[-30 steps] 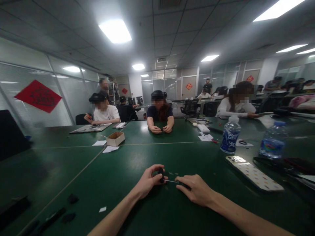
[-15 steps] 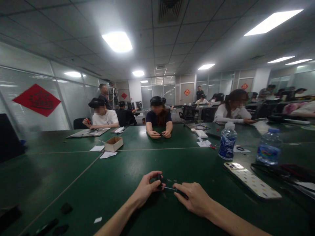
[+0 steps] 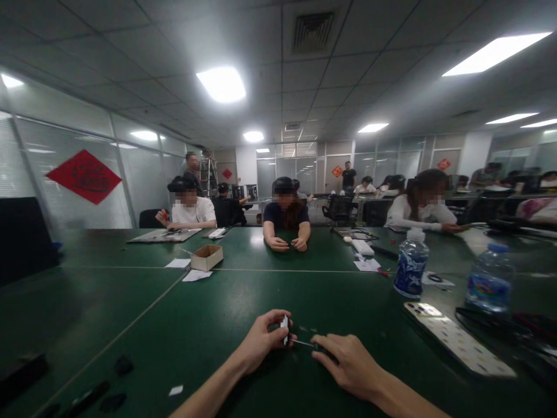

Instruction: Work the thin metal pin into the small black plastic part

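Above the green table (image 3: 226,325), my left hand (image 3: 266,338) pinches a small flat part (image 3: 285,330) between thumb and fingers. The part stands on edge and looks white and dark; its kind is too small to make out. My right hand (image 3: 343,359) is closed around the dark handle of a screwdriver (image 3: 300,342). Its thin metal shaft points left, and the tip is at or close to the part and the left fingertips; contact cannot be made out. Most of the handle is hidden under the right fingers.
To the right lie a patterned phone (image 3: 461,342), a blue-labelled bottle (image 3: 411,264) and a clear water bottle (image 3: 489,281). A small open box (image 3: 207,258) stands ahead on the left. Several dark pieces (image 3: 114,402) and a white scrap (image 3: 176,391) lie lower left. People sit across the table.
The small part in my left hand has turned and now shows a white face where it looked black. Both hands keep their holds. The whole view has shifted slightly.
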`<move>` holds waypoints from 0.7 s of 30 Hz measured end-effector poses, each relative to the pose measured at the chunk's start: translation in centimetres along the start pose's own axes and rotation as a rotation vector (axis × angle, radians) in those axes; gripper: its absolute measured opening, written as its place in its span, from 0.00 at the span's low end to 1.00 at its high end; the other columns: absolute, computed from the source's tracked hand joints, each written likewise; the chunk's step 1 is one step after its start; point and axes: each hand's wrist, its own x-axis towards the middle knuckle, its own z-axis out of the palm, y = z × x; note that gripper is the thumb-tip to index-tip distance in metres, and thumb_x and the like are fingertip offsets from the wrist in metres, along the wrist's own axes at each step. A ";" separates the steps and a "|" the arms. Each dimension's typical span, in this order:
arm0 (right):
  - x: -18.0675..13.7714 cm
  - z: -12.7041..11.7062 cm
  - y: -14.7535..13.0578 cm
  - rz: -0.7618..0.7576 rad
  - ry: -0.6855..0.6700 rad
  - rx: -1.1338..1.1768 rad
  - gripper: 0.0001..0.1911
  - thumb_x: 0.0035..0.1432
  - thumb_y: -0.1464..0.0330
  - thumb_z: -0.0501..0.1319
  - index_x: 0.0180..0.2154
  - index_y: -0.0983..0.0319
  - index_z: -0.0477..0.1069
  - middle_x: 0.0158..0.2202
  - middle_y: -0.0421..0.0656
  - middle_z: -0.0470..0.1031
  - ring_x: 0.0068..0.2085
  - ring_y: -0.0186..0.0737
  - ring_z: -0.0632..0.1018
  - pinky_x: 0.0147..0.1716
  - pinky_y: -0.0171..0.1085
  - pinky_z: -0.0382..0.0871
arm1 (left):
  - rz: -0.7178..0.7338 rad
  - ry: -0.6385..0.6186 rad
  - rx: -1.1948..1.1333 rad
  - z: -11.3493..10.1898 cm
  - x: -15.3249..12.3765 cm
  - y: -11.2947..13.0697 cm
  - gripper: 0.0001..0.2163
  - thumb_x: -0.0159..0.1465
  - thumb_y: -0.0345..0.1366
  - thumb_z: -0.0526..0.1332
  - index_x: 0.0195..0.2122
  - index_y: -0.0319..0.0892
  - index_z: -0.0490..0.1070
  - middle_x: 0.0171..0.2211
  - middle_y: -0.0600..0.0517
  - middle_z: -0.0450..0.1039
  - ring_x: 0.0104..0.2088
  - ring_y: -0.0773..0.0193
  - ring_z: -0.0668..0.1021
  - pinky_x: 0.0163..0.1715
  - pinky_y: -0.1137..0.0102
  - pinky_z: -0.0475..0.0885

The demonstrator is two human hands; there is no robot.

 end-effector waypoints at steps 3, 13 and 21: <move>0.0 0.2 0.3 -0.031 0.027 0.026 0.13 0.63 0.65 0.51 0.45 0.60 0.70 0.33 0.44 0.77 0.31 0.38 0.77 0.30 0.33 0.64 | -0.009 -0.014 0.008 -0.1 0.0 0.0 0.20 0.52 0.38 0.66 0.45 0.40 0.67 0.40 0.48 0.68 0.35 0.61 0.76 0.40 0.61 0.71; -0.3 0.6 0.5 -0.032 0.090 0.095 0.15 0.63 0.63 0.49 0.44 0.61 0.70 0.32 0.45 0.76 0.32 0.39 0.77 0.31 0.34 0.66 | 0.038 0.025 0.123 -0.5 0.5 -0.7 0.21 0.55 0.40 0.64 0.48 0.38 0.66 0.35 0.48 0.70 0.31 0.64 0.76 0.31 0.69 0.69; 0.2 -0.1 -0.2 0.039 0.008 0.135 0.14 0.62 0.63 0.50 0.42 0.60 0.71 0.32 0.43 0.76 0.31 0.39 0.76 0.31 0.34 0.66 | 0.021 0.053 0.073 -0.5 0.7 -0.9 0.22 0.54 0.39 0.65 0.49 0.37 0.65 0.38 0.47 0.70 0.32 0.63 0.76 0.31 0.69 0.70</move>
